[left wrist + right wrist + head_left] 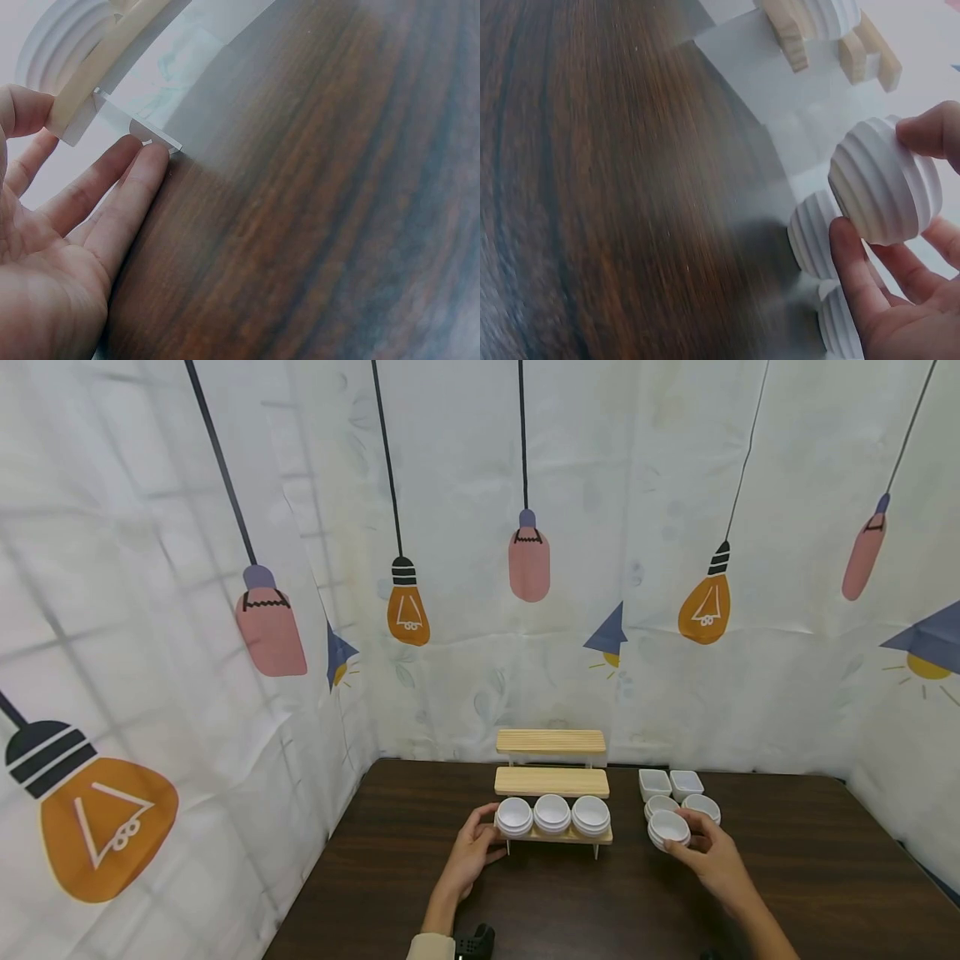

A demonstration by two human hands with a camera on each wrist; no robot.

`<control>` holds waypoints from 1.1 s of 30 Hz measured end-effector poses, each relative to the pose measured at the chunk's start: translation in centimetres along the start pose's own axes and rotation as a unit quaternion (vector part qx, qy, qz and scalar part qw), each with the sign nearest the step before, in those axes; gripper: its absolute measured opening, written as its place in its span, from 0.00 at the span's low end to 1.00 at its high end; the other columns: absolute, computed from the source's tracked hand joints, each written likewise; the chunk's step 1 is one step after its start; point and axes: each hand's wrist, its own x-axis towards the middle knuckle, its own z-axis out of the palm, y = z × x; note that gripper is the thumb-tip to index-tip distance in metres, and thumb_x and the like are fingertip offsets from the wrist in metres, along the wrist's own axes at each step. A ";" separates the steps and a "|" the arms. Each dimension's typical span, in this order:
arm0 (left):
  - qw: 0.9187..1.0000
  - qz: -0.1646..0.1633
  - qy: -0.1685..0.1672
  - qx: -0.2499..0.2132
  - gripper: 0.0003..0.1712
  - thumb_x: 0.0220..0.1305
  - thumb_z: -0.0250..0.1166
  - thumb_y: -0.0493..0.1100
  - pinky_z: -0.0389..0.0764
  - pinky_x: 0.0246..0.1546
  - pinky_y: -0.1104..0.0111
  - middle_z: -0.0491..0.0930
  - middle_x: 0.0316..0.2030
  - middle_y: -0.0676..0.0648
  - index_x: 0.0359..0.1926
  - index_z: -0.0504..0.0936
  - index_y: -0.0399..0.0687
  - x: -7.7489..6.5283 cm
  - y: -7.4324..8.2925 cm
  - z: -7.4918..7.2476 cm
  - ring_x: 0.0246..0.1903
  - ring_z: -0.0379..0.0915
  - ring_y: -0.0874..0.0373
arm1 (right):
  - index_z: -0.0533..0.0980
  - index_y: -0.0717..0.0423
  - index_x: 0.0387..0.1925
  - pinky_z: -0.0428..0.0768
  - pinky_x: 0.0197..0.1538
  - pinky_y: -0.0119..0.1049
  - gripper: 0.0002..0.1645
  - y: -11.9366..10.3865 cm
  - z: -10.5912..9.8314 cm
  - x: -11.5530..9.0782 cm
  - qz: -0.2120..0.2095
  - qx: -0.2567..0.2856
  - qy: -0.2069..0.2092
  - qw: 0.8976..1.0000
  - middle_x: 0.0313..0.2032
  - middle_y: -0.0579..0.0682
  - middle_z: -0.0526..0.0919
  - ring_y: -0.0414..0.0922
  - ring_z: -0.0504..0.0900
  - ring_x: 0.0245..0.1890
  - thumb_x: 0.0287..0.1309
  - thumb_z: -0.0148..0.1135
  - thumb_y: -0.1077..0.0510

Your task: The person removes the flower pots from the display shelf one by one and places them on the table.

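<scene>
A three-tier display stand with pale wooden boards [552,782] and clear legs stands at the back of the table. On its lowest board sit three round white ribbed bowls [552,811] in a row. My left hand [469,852] grips that board's left end; in the left wrist view the thumb and a finger lie at the board end [71,112], with other fingertips against the clear leg [139,124]. In my right hand [712,857], a round white ribbed bowl [885,180] is pinched between thumb and fingers, raised off the table.
Behind the held bowl are two more round white bowls [702,807] and two square white dishes [655,782] on the dark wooden table [600,910]. A patterned white curtain [465,693] hangs along the back and left side.
</scene>
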 end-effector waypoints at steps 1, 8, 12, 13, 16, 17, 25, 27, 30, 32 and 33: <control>1.000 0.000 0.000 0.000 0.25 0.76 0.52 0.38 0.84 0.55 0.50 0.83 0.49 0.42 0.71 0.68 0.48 0.0 0.0 0.0 0.51 0.81 0.52 | 0.72 0.67 0.62 0.80 0.37 0.27 0.33 0.1 -0.1 0.0 -0.002 -0.003 -0.002 1.000 0.44 0.46 0.81 0.29 0.80 0.36 0.56 0.73 0.65; 1.000 -0.003 0.001 0.001 0.25 0.76 0.51 0.37 0.84 0.55 0.50 0.83 0.49 0.42 0.71 0.67 0.48 0.0 0.0 0.0 0.51 0.81 0.52 | 0.72 0.68 0.62 0.81 0.37 0.27 0.33 0.6 -0.5 0.1 0.002 -0.010 -0.014 1.000 0.45 0.49 0.81 0.29 0.79 0.37 0.56 0.73 0.65; 1.000 -0.005 0.001 -0.001 0.25 0.76 0.51 0.38 0.84 0.55 0.50 0.83 0.48 0.43 0.71 0.67 0.49 0.0 0.0 0.0 0.51 0.81 0.52 | 0.72 0.67 0.62 0.81 0.37 0.28 0.33 1.0 -0.7 0.2 0.008 -0.015 -0.017 1.000 0.45 0.47 0.81 0.30 0.79 0.36 0.56 0.74 0.65; 1.000 -0.005 0.001 -0.001 0.25 0.76 0.51 0.38 0.84 0.55 0.50 0.83 0.48 0.43 0.71 0.67 0.49 0.0 0.1 0.0 0.51 0.81 0.52 | 0.72 0.67 0.62 0.81 0.37 0.28 0.33 1.1 -0.7 0.2 0.009 -0.015 -0.018 1.000 0.45 0.47 0.81 0.30 0.79 0.36 0.56 0.74 0.65; 1.000 -0.004 0.001 0.000 0.25 0.76 0.51 0.38 0.84 0.55 0.50 0.83 0.48 0.43 0.71 0.67 0.49 0.0 0.1 0.1 0.51 0.81 0.52 | 0.72 0.67 0.62 0.81 0.37 0.28 0.34 1.4 -0.8 0.3 0.011 -0.017 -0.023 1.000 0.46 0.49 0.82 0.30 0.80 0.36 0.56 0.74 0.65; 1.000 -0.004 0.001 0.001 0.25 0.76 0.51 0.38 0.84 0.55 0.50 0.83 0.48 0.43 0.71 0.67 0.49 0.0 0.1 0.1 0.51 0.81 0.52 | 0.72 0.67 0.62 0.81 0.37 0.28 0.34 1.4 -0.9 0.3 0.013 -0.017 -0.024 0.999 0.46 0.50 0.82 0.31 0.79 0.36 0.55 0.74 0.65; 1.000 -0.004 0.001 0.002 0.25 0.76 0.51 0.38 0.84 0.55 0.50 0.83 0.48 0.43 0.71 0.67 0.48 0.0 0.1 0.0 0.51 0.81 0.52 | 0.72 0.67 0.62 0.80 0.37 0.28 0.34 1.5 -1.1 0.0 0.030 -0.040 -0.038 0.998 0.50 0.58 0.82 0.30 0.79 0.37 0.56 0.75 0.62; 1.000 -0.005 0.001 0.002 0.25 0.76 0.51 0.38 0.84 0.55 0.50 0.83 0.48 0.43 0.71 0.67 0.48 0.0 0.1 0.0 0.51 0.81 0.52 | 0.72 0.66 0.62 0.80 0.37 0.28 0.34 1.5 -1.2 0.0 0.033 -0.043 -0.039 0.998 0.50 0.58 0.82 0.31 0.79 0.37 0.56 0.75 0.61; 1.000 -0.004 0.000 0.002 0.25 0.77 0.51 0.38 0.84 0.55 0.50 0.83 0.48 0.43 0.71 0.67 0.48 0.0 0.1 0.0 0.51 0.81 0.52 | 0.73 0.65 0.61 0.80 0.37 0.29 0.34 1.5 -1.3 0.1 0.035 -0.049 -0.044 0.997 0.51 0.59 0.82 0.31 0.79 0.37 0.56 0.75 0.60; 1.000 -0.003 0.000 0.002 0.25 0.76 0.51 0.38 0.84 0.55 0.50 0.83 0.48 0.43 0.71 0.67 0.48 0.0 0.1 0.0 0.51 0.81 0.52 | 0.73 0.64 0.61 0.80 0.38 0.29 0.33 1.6 -1.3 0.1 0.039 -0.052 -0.046 0.997 0.51 0.59 0.82 0.31 0.79 0.38 0.56 0.75 0.59; 1.000 -0.003 0.000 0.002 0.25 0.76 0.51 0.38 0.84 0.55 0.50 0.83 0.48 0.43 0.71 0.67 0.48 0.0 0.1 0.0 0.51 0.81 0.52 | 0.73 0.64 0.61 0.80 0.38 0.29 0.34 1.6 -1.3 0.1 0.040 -0.053 -0.048 0.997 0.52 0.60 0.82 0.31 0.79 0.38 0.56 0.75 0.59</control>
